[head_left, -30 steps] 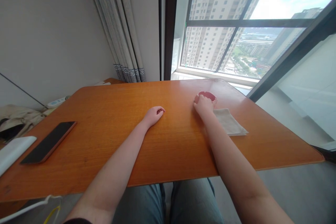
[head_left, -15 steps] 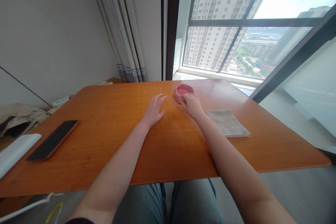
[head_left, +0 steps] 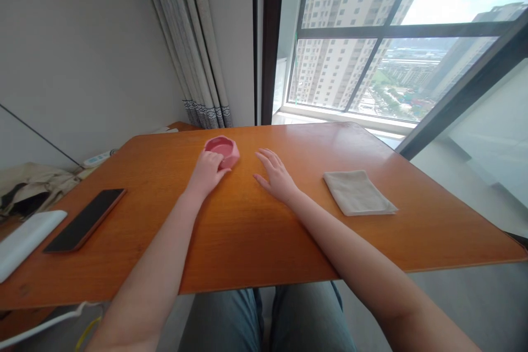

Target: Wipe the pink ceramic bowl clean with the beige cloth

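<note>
A pink bowl (head_left: 232,154) with faceted sides is over the far part of the wooden table (head_left: 264,242), left of the middle. My left hand (head_left: 206,175) grips its near rim, fingers hooked over the inside and thumb along the outer wall. I cannot tell whether its base touches the tabletop. My right hand (head_left: 277,177) is apart from it on the right, empty, with fingers stretched and thumb spread. Farther right lies a folded pale cloth (head_left: 358,193), which neither hand touches.
A dark phone (head_left: 86,220) lies at the table's left, beside a white object (head_left: 28,239). Bundled fabric (head_left: 31,187) and a power strip (head_left: 98,158) are beyond the left edge. A window (head_left: 371,66) and a curtain (head_left: 193,49) stand behind the table.
The bowl has passed from my right hand to my left and moved leftward. My right hand has let go and opened; my left hand has closed on the rim.
</note>
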Tool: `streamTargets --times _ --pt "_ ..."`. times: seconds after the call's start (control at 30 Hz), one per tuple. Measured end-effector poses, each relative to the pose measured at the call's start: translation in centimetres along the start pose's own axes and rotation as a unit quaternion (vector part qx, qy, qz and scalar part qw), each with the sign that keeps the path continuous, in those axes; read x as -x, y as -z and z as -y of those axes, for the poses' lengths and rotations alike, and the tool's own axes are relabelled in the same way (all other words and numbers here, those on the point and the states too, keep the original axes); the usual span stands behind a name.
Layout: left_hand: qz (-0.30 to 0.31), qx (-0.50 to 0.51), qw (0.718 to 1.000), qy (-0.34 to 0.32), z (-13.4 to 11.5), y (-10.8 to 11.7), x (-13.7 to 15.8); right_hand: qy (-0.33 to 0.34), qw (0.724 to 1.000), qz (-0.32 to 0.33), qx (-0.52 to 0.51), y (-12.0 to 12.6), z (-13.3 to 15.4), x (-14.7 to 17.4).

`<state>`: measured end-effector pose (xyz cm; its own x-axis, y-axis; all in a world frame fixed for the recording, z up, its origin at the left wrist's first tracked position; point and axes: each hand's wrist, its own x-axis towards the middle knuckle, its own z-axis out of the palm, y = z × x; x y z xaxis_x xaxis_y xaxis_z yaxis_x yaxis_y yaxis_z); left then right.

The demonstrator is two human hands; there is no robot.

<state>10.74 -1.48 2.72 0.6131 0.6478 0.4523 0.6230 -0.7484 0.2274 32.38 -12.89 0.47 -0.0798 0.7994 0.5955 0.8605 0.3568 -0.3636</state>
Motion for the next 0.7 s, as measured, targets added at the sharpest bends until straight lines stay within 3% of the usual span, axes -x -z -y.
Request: streamTargets --times 0.23,0.4,0.53,0.63,0.7 --pt "-0.032 -0.135 0.971 0.194 7.2 1.3 1.7 -0.058 0.997 0.052 -0.005 -0.3 -1.3 0.1" --pt "-0.049 -0.141 0.961 0.234 8.5 1.0 2.4 -0.069 0.994 0.085 -0.003 -0.8 -1.8 0.4" --pt "-0.059 -0.131 0.961 0.238 8.5 0.7 2.4 -0.121 0.986 0.107 0.031 -0.7 -2.2 0.4" --pt "-0.052 -0.132 0.960 0.242 8.5 0.6 2.5 -0.206 0.959 0.126 0.150 1.4 -2.9 0.0" --pt "-0.035 -0.137 0.958 0.250 8.4 0.6 2.6 -0.302 0.911 0.135 0.246 3.9 -4.1 -0.1"
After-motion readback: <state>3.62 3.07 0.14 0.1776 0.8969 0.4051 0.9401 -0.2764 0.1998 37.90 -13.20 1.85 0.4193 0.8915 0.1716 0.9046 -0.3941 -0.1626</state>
